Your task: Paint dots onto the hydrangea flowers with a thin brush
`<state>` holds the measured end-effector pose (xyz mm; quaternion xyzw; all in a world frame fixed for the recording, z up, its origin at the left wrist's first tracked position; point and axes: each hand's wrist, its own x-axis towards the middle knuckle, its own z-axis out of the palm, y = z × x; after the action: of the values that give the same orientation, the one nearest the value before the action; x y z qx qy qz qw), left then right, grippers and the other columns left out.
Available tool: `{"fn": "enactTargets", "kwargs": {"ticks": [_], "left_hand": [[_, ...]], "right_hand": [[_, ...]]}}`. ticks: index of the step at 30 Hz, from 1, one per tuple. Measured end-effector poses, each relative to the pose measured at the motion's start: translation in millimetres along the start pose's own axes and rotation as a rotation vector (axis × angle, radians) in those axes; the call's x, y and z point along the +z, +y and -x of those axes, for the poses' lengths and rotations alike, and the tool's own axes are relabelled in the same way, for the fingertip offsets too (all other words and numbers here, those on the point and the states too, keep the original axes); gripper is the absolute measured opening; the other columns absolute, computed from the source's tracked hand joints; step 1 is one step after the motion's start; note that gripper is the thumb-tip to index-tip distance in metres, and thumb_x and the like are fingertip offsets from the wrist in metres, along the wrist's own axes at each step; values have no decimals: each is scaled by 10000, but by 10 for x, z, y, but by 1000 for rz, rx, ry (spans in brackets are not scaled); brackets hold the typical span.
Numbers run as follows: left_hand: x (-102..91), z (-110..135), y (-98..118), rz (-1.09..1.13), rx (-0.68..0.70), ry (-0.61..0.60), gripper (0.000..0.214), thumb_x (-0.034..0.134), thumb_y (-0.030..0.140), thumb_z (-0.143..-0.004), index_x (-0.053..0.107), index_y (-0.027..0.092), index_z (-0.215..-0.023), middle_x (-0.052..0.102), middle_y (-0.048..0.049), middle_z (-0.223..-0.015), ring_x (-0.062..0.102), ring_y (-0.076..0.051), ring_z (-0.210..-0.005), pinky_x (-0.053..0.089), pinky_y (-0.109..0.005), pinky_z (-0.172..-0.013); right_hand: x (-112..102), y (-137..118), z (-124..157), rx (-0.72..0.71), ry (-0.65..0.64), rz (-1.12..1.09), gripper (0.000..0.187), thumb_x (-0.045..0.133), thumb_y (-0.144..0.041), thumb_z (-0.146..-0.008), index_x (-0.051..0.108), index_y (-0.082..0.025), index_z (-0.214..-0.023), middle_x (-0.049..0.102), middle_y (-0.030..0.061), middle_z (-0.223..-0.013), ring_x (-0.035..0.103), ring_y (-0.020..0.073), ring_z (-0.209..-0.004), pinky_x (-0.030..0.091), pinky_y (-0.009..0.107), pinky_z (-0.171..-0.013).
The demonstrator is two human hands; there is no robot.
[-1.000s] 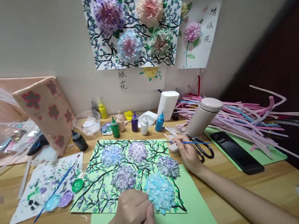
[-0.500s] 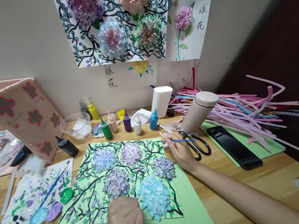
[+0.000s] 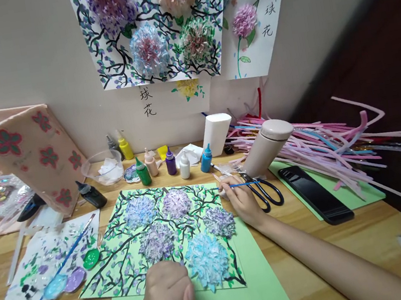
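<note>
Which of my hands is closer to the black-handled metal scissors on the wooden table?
Right. The right hand, gripping a thin blue paintbrush, lies just left of the black-handled scissors, almost touching. The left hand is fisted far off at the near edge of the flower painting.

wooden table [image 3: 352, 242], green flower painting [image 3: 161, 237], paint bottles [image 3: 170, 162], scissors [image 3: 264, 191], phone [image 3: 316, 195], pipe cleaners [image 3: 322, 151]

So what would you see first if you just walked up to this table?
The green picture of fluffy purple and blue flowers in the middle of the table jumps out first, with the left hand curled at its near edge. At its right edge the right hand pinches a thin blue brush. Another flower picture hangs on the wall above, and pink strips sprawl on the right.
</note>
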<state>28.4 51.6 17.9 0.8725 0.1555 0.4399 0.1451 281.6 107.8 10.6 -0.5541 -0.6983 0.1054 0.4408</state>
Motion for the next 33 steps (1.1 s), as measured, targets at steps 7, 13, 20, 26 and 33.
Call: {"fn": "enactTargets", "kwargs": {"ticks": [7,13,20,26,33], "left_hand": [[6,18,5,12,-3,4,237,300,4,-760,242,203,-645,270,31,-487,245,-126,-442,139,-286,-467],[10,13,-3,16,-2,9,239,297,3,-763,248,203,-642,275,29,-488,250,-127,-442,141,-290,-464],[2,14,11,-7,11,1,235,307,2,-745,253,205,-639,285,30,-487,240,-131,-444,136,-290,-466],[-5,-9,12,-6,11,-10,243,328,-3,-733,259,208,-634,291,34,-478,241,-132,-443,135,-288,-471],[-3,-29,16,-4,17,-2,244,332,-4,-721,269,209,-623,302,34,-467,249,-131,-433,142,-290,-462]], "right_hand": [[7,17,5,13,4,-9,256,337,-307,-938,522,-215,-788,586,27,-775,550,199,-794,395,345,-759],[14,31,12,4,12,-11,255,333,-305,-942,523,-214,-799,591,29,-790,544,189,-802,393,340,-751],[10,16,7,-7,27,-6,240,338,-298,-940,518,-218,-803,592,28,-784,551,194,-807,392,343,-763],[10,25,13,2,31,8,245,346,-310,-932,523,-223,-789,591,27,-769,543,199,-792,397,342,-759],[0,16,13,27,22,-16,257,332,-335,-939,517,-222,-802,585,33,-778,546,199,-806,399,342,-763]]}}
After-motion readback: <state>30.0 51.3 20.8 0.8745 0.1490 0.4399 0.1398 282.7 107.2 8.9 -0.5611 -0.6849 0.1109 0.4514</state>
